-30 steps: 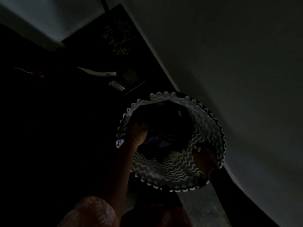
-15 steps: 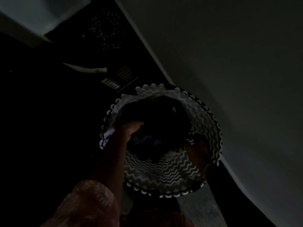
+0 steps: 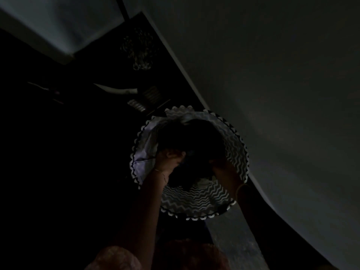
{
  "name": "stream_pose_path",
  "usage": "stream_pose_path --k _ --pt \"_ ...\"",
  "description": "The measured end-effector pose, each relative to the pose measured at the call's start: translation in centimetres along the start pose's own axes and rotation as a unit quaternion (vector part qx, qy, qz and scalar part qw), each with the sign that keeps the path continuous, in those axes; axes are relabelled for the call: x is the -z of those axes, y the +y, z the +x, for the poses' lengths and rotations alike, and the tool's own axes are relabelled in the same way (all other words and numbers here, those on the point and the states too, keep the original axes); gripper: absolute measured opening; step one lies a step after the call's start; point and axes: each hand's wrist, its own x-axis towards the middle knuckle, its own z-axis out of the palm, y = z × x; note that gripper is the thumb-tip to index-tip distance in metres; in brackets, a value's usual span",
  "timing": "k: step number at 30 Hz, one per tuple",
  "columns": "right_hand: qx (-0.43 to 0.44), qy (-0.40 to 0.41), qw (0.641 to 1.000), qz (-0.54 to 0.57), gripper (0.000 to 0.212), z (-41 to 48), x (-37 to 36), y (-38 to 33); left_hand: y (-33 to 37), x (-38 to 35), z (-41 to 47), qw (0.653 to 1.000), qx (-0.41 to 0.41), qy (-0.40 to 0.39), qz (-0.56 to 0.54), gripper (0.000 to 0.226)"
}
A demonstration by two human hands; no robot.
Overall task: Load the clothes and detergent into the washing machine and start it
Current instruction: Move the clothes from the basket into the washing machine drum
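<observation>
Inside round zigzag basket, left hand, right hand apparently grip clothes.

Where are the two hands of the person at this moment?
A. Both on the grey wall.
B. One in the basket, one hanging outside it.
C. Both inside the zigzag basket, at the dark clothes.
C: the left hand and the right hand both reach inside the zigzag basket, at the dark clothes.

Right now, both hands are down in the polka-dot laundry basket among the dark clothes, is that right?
Not quite. The head view shows the laundry basket patterned in zigzags, not polka dots. Otherwise yes: the left hand and the right hand are down in it among the dark clothes.
</observation>
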Motion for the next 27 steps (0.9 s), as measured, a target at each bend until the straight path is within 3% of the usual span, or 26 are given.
stream_pose_path --k 2,3,6,9,10,14,18,22,25,27 --pt "0.036 -0.070 0.996 0.048 0.014 -1.9 0.3 -1.1 0.0 -1.3 -3.0 0.998 -0.007 -0.021 -0.064 0.022" --pt "0.049 -0.084 0.993 0.062 0.024 -2.9 0.4 -1.7 0.6 -1.8 -4.9 0.994 -0.003 -0.031 -0.104 0.020" --pt "0.081 -0.122 0.989 -0.003 0.031 -6.2 0.5 -3.7 3.2 -2.2 -10.4 0.980 -0.024 -0.098 -0.174 0.015" --pt "0.150 -0.128 0.978 -0.072 0.078 -9.8 0.6 -5.0 6.0 -1.7 -15.8 0.962 -0.044 -0.167 -0.213 0.020" --pt "0.166 -0.124 0.975 -0.074 0.081 -11.1 0.9 -5.3 6.9 -1.5 -17.6 0.956 -0.049 -0.188 -0.217 0.019" --pt "0.172 -0.116 0.971 -0.116 0.050 -16.0 1.4 -7.1 10.2 -0.8 -24.7 0.929 -0.090 -0.262 -0.245 0.017" --pt "0.185 -0.114 0.970 -0.111 0.046 -20.1 0.9 -8.9 13.1 -0.3 -30.8 0.904 -0.148 -0.315 -0.247 0.010" --pt "0.198 -0.090 0.969 -0.114 0.046 -21.1 1.3 -8.9 15.8 0.4 -34.5 0.902 -0.175 -0.301 -0.256 0.029" --pt "0.197 -0.084 0.975 -0.054 0.036 -23.6 2.3 -10.0 18.0 1.2 -37.0 0.899 -0.210 -0.277 -0.268 0.017" --pt "0.225 -0.079 0.970 -0.036 0.040 -24.8 3.1 -11.1 19.1 2.1 -38.1 0.892 -0.223 -0.263 -0.292 0.015"
